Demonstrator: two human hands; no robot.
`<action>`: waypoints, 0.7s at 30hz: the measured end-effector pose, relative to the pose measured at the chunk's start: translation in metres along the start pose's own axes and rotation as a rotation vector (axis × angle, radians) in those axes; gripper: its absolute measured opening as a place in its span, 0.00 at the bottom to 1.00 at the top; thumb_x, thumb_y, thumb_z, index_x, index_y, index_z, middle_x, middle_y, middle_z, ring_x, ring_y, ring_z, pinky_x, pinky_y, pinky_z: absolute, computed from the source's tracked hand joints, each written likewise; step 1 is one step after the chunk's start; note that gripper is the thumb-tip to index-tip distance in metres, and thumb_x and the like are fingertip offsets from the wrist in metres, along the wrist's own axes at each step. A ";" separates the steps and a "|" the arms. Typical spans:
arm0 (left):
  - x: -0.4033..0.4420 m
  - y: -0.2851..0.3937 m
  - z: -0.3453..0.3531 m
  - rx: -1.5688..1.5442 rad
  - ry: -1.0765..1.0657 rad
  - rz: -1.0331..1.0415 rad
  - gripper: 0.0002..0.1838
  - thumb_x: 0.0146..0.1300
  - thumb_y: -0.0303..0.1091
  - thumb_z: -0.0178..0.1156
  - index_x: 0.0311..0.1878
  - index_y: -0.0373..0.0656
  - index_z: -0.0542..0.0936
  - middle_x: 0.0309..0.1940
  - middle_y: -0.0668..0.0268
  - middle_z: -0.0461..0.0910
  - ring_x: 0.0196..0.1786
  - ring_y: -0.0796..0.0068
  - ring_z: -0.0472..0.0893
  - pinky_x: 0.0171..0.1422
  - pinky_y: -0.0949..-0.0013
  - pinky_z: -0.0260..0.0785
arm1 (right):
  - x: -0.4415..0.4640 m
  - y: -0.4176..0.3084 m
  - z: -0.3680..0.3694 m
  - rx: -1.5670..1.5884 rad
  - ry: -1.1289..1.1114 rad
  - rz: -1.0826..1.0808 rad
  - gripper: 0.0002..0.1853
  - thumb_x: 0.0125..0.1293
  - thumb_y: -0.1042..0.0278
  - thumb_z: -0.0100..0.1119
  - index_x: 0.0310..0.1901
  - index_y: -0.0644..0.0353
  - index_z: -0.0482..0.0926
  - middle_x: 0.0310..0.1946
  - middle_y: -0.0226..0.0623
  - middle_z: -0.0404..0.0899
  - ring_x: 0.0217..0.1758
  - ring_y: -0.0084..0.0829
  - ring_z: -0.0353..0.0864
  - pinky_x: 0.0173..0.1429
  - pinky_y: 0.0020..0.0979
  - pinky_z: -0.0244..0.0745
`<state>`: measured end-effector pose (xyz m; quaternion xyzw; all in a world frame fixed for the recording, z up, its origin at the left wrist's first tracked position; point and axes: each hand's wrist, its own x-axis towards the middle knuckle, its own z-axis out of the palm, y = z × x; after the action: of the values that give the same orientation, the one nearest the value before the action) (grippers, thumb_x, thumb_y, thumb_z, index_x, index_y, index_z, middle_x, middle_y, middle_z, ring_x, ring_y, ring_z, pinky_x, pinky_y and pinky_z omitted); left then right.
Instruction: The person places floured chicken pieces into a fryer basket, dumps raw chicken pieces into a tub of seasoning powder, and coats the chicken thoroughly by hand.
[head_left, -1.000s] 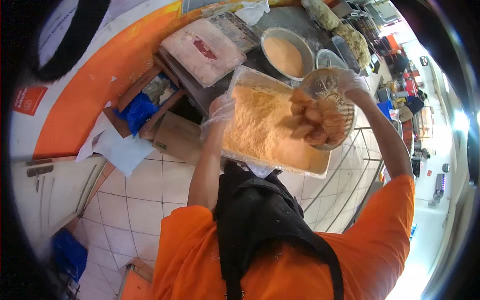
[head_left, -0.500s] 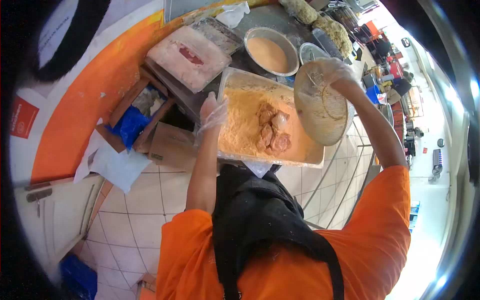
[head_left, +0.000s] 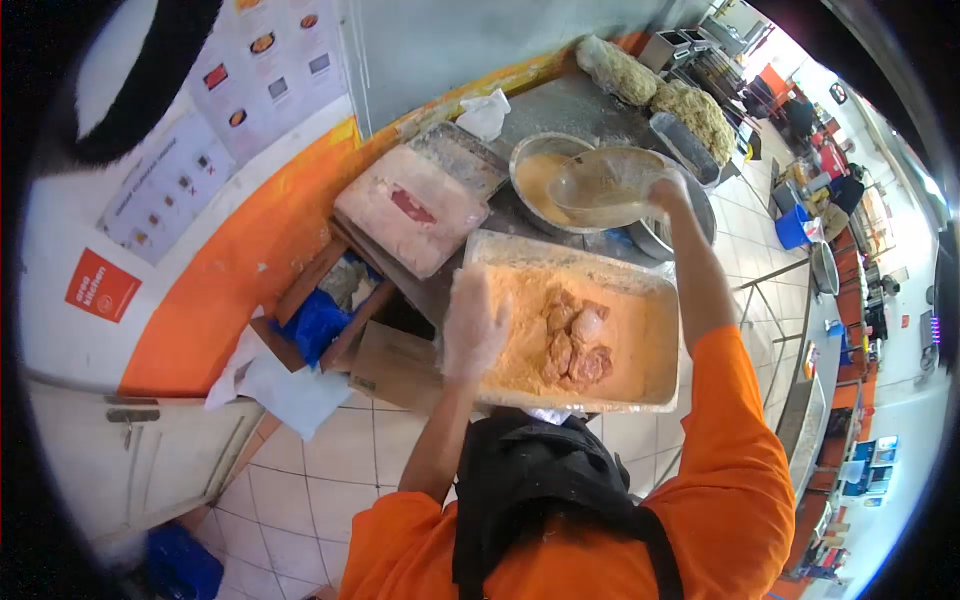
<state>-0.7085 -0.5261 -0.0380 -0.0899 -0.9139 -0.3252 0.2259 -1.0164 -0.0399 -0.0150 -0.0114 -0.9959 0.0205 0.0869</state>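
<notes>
My right hand (head_left: 668, 194), in a clear glove, grips the rim of a round mesh sieve (head_left: 603, 187). The sieve is held tilted, partly over a metal bowl of orange-tinted liquid (head_left: 541, 178). My left hand (head_left: 474, 328), gloved and somewhat blurred, is at the left side of a large metal tray (head_left: 660, 395), holding nothing, with its fingers apart. Orange-yellow breading flour (head_left: 518, 345) fills much of the tray. Several pieces of raw, marinated meat (head_left: 574, 340) lie bunched on the flour.
Left of the bowl sits a plastic-covered tub (head_left: 415, 210) with something red showing through. Behind are a white plastic bag (head_left: 483, 115) and bags of pale, shredded-looking food (head_left: 690, 115). Below the counter, a cardboard box (head_left: 395, 365) stands near blue plastic (head_left: 318, 310).
My right hand has carried the sieve from the tray's right side up and back to the bowl. My left hand has moved from the tray's rim inward over its left side. The view has shifted.
</notes>
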 end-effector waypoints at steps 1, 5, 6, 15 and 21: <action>-0.001 0.005 0.017 -0.034 -0.018 0.044 0.35 0.70 0.47 0.53 0.71 0.31 0.60 0.67 0.40 0.64 0.71 0.43 0.63 0.74 0.51 0.55 | 0.007 -0.001 0.024 -0.074 -0.072 0.003 0.11 0.55 0.70 0.58 0.39 0.59 0.84 0.36 0.46 0.83 0.40 0.36 0.82 0.45 0.37 0.77; 0.009 0.016 0.092 -0.548 -0.251 -0.412 0.37 0.71 0.51 0.52 0.72 0.32 0.58 0.72 0.43 0.58 0.76 0.48 0.56 0.79 0.54 0.44 | -0.034 -0.107 -0.042 -0.382 -0.276 -0.059 0.09 0.54 0.67 0.60 0.36 0.57 0.85 0.37 0.46 0.84 0.45 0.40 0.83 0.50 0.36 0.76; 0.012 0.013 0.109 -0.479 -0.241 -0.398 0.37 0.71 0.51 0.51 0.72 0.31 0.58 0.72 0.43 0.58 0.75 0.48 0.56 0.79 0.53 0.45 | -0.035 -0.083 -0.026 -0.181 -0.069 -0.052 0.10 0.55 0.64 0.59 0.35 0.57 0.85 0.37 0.45 0.84 0.45 0.42 0.83 0.50 0.37 0.76; -0.003 -0.034 0.185 0.087 -0.241 -0.247 0.35 0.71 0.49 0.49 0.69 0.29 0.61 0.68 0.39 0.61 0.71 0.44 0.61 0.76 0.50 0.52 | -0.253 -0.001 0.021 0.768 -0.245 0.517 0.20 0.71 0.51 0.50 0.47 0.60 0.82 0.39 0.38 0.85 0.38 0.29 0.84 0.41 0.30 0.77; 0.016 0.005 0.187 -0.013 -0.560 -0.343 0.35 0.69 0.50 0.51 0.68 0.30 0.63 0.67 0.37 0.62 0.70 0.41 0.62 0.75 0.52 0.53 | -0.295 -0.013 0.166 1.015 -0.438 0.440 0.18 0.71 0.57 0.52 0.47 0.64 0.81 0.41 0.38 0.84 0.38 0.27 0.82 0.40 0.28 0.77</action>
<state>-0.7875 -0.4032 -0.1564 -0.0218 -0.9402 -0.3269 -0.0928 -0.7550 -0.0669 -0.2287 -0.1702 -0.8306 0.5134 -0.1321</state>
